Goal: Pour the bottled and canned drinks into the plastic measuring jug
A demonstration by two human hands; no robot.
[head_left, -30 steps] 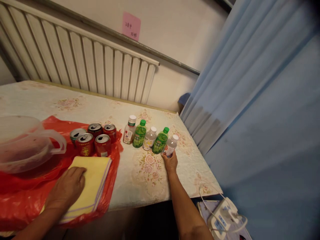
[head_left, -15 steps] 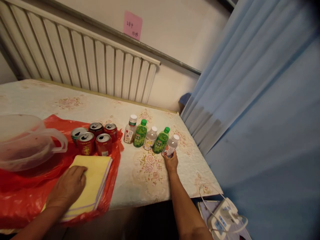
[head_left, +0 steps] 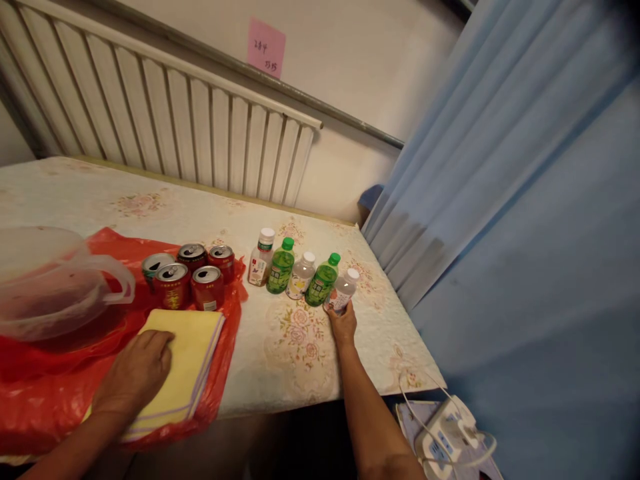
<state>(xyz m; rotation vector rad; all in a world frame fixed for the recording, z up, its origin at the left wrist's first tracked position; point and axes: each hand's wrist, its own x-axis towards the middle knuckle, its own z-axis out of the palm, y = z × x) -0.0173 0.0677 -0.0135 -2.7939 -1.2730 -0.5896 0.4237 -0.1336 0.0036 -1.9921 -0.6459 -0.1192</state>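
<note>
At the right end of a row of drink bottles, my right hand (head_left: 344,327) is closed around the lower part of a clear white-capped bottle (head_left: 345,288) with a pinkish label. Beside it stand a green bottle (head_left: 322,283), a white-capped bottle with a yellow-fruit label (head_left: 301,277), another green bottle (head_left: 281,268) and a white-capped bottle (head_left: 261,260). My left hand (head_left: 137,370) rests with curled fingers on a folded yellow cloth (head_left: 195,340); its fingertips are partly hidden. Several opened drink cans (head_left: 173,287) stand upright just behind the cloth.
A translucent plastic jug (head_left: 45,287) with a handle sits on a red plastic bag (head_left: 45,407) at left. A floral cloth (head_left: 265,360) covers the table. A radiator (head_left: 200,133) runs behind, a blue curtain (head_left: 525,233) hangs at right, and a power strip (head_left: 445,440) lies below the edge.
</note>
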